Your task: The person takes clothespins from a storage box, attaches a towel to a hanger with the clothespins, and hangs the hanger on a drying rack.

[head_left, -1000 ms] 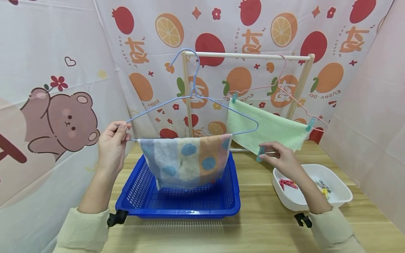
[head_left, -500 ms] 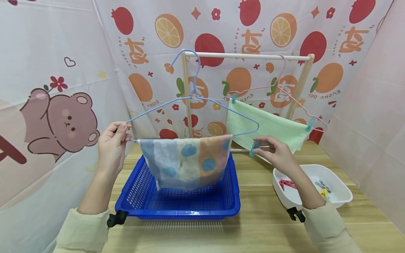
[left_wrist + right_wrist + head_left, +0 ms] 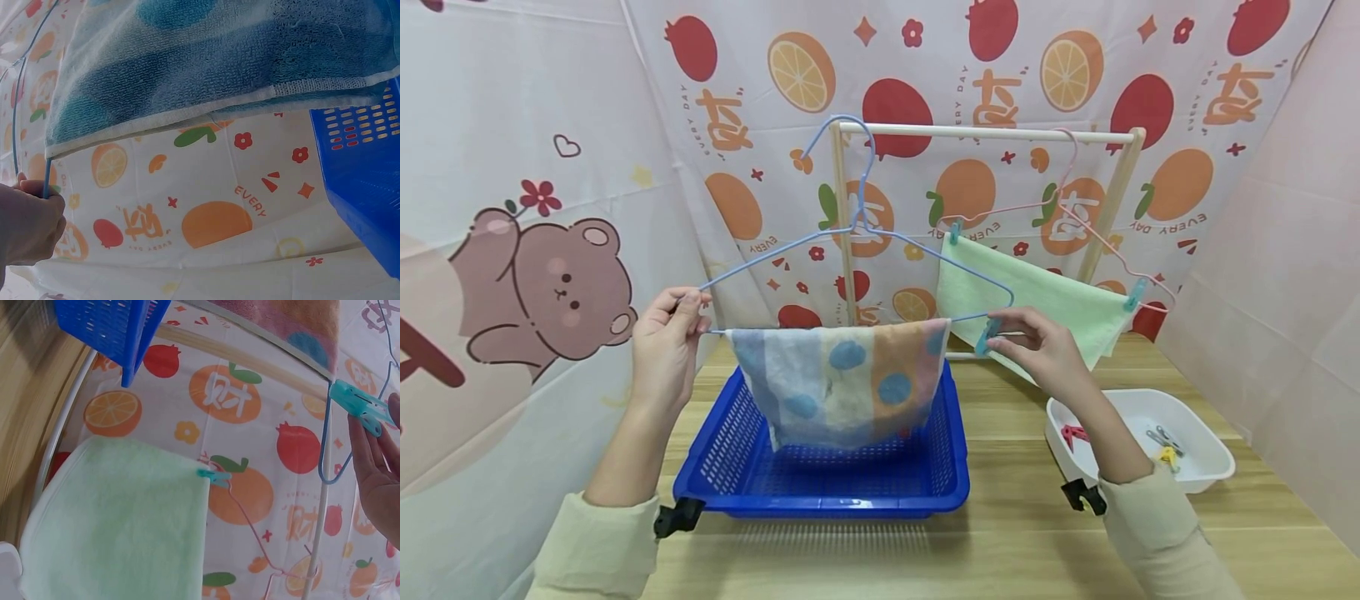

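Observation:
My left hand (image 3: pixel 672 346) grips the left end of a blue clothes hanger (image 3: pixel 775 250), holding it up in front of the rack. Over the hanger's bottom bar hangs a striped towel (image 3: pixel 842 383) with blue dots. My right hand (image 3: pixel 1045 350) pinches a teal clothespin (image 3: pixel 987 337) between thumb and fingers, close to the hanger's right end. In the right wrist view the clothespin (image 3: pixel 357 403) is right at the towel's corner (image 3: pixel 325 356) and the hanger's bar. The left wrist view shows my left hand (image 3: pixel 31 222) around the hanger wire (image 3: pixel 47 175).
Below the towel stands a blue basket (image 3: pixel 820 504). A pale green towel (image 3: pixel 1037 292) hangs from a pink hanger (image 3: pixel 1097 237) by teal clothespins on the wooden rack (image 3: pixel 985 132). At right, a white bin (image 3: pixel 1213 467) holds several clothespins (image 3: pixel 1168 454).
My right hand has moved left with the teal clothespin, from beside the green towel to the striped towel's right corner. The left hand and hanger have stayed in place.

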Motion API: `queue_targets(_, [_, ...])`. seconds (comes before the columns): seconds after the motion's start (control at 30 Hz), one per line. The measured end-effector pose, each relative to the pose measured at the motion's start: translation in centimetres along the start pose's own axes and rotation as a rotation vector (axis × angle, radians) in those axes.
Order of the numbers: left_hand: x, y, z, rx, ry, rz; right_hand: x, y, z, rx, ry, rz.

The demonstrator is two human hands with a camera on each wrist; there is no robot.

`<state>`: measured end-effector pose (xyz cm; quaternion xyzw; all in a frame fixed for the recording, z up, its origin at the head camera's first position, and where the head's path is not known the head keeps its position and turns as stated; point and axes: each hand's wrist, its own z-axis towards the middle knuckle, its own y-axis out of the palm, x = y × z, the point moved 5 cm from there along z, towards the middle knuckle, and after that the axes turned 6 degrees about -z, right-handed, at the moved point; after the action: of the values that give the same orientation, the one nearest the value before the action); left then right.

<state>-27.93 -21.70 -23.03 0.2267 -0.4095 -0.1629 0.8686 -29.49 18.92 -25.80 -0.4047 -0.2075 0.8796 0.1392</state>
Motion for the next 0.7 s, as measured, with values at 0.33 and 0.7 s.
queue_targets(0.33, [-0.1,-0.2,0.1,0.002,-0.008,-0.006,-1.5,0.2,1.1,0.111,-0.099,0.094])
queue_targets(0.7, [-0.1,-0.2,0.0,-0.011,-0.013,0.011,-1.1,0.8,1.7,0.143,-0.127,0.146])
